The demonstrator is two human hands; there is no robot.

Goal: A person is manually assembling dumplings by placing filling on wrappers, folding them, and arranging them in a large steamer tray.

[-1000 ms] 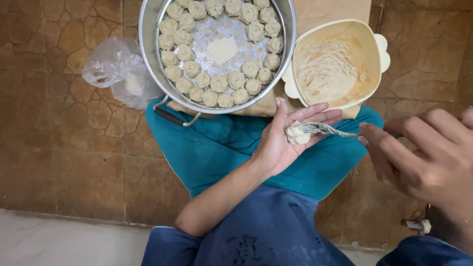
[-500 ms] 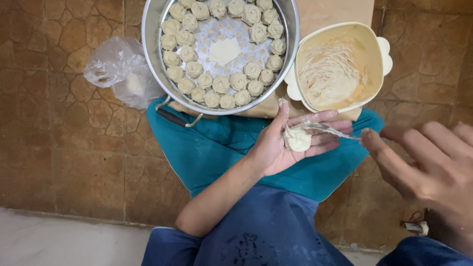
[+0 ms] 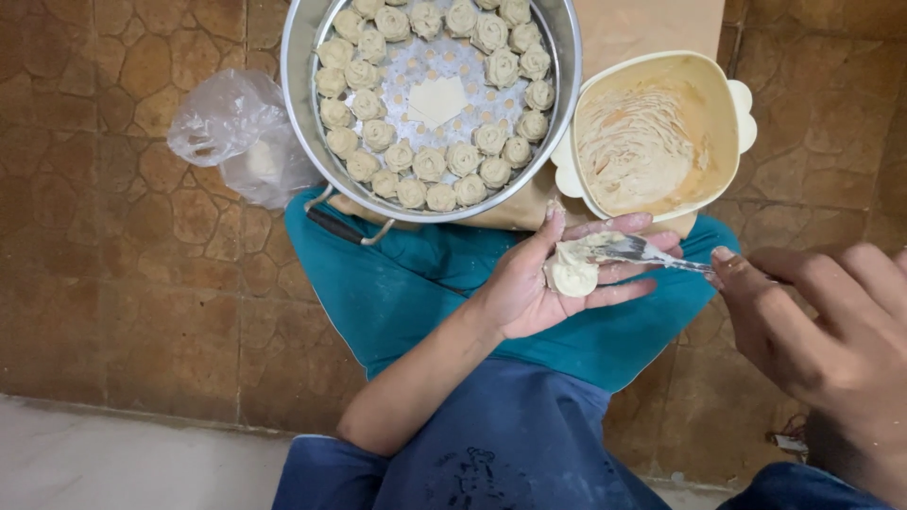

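My left hand lies palm up over my teal-clad knee and cradles a pale, half-formed dumpling on its fingers. My right hand grips a metal fork whose tines rest on the dumpling's filling. Just above the hands stands a cream bowl smeared with leftover filling. A steel steamer pan at the top holds several folded dumplings in rings around one flat dough wrapper.
A crumpled clear plastic bag lies left of the pan on the brown stone-pattern floor. A tan board sits under the pan and bowl. A pale floor strip runs along the bottom left.
My left hand has shifted the dumpling slightly lower on its fingers. My right hand has closed in and now presses the fork onto the filling.
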